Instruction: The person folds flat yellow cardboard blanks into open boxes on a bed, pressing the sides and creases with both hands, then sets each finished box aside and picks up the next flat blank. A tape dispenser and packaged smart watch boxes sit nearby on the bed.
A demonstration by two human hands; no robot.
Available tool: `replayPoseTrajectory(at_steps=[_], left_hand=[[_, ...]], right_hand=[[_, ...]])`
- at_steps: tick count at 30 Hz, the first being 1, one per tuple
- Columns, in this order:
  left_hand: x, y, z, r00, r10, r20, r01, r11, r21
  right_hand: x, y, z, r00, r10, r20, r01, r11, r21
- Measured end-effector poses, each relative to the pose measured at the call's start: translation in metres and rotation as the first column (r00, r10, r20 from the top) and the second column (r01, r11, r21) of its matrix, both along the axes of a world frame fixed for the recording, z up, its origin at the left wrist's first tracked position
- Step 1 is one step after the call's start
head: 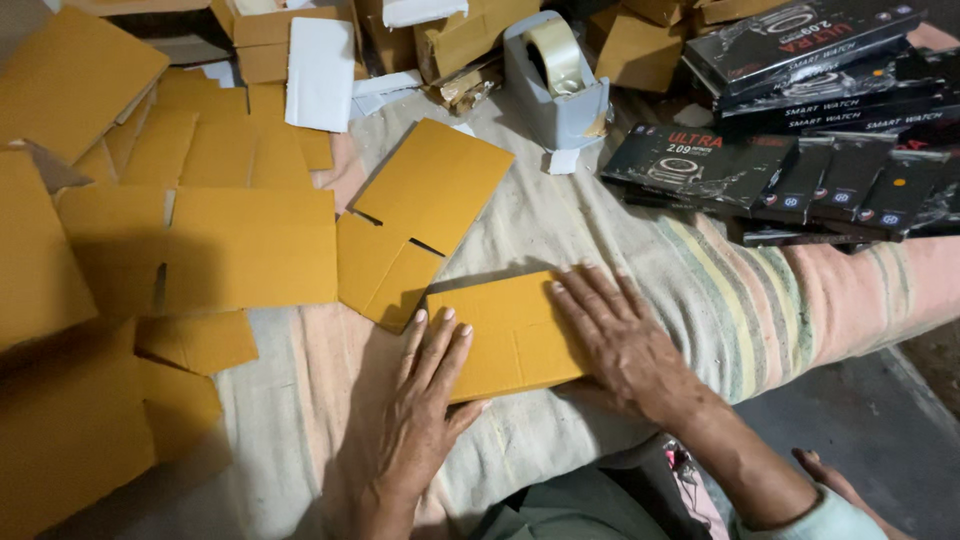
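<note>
- My left hand point(425, 400) lies flat and open on a folded cardboard piece point(510, 335).
- My right hand point(615, 340) is open too, pressing flat on the right end of the same piece.
- The piece rests on a striped cloth point(740, 300), near its front edge.
- More flat cardboard point(250, 245) lies spread toward the left edge.
- A tape holder point(555, 85) stands near the back edge.
- Black boxes point(790, 160) are piled at the back right corner.

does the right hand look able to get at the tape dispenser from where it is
Probably yes: the right hand lies flat on the folded cardboard piece, and only bare cloth lies between it and the tape dispenser farther up.
</note>
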State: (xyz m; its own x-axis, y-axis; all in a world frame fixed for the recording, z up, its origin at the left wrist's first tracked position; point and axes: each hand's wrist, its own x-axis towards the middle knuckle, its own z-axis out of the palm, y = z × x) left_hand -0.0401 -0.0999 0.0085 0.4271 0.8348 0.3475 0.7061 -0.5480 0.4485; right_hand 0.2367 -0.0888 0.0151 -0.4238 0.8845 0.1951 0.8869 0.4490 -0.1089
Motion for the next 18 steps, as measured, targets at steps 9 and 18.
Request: replayPoseTrajectory(at_steps=[9, 18], left_hand=[[0.049, 0.031, 0.017, 0.961, 0.249, -0.122, -0.248, 0.968, 0.019], [0.059, 0.05, 0.017, 0.918, 0.371, -0.14, -0.385, 0.919, -0.089]], right_hand=[[-0.054, 0.017, 0.012, 0.956, -0.292, -0.001, 0.292, 0.955, 0.054], [-0.055, 0.021, 0.012, 0.88, -0.442, -0.176, 0.442, 0.896, -0.038]])
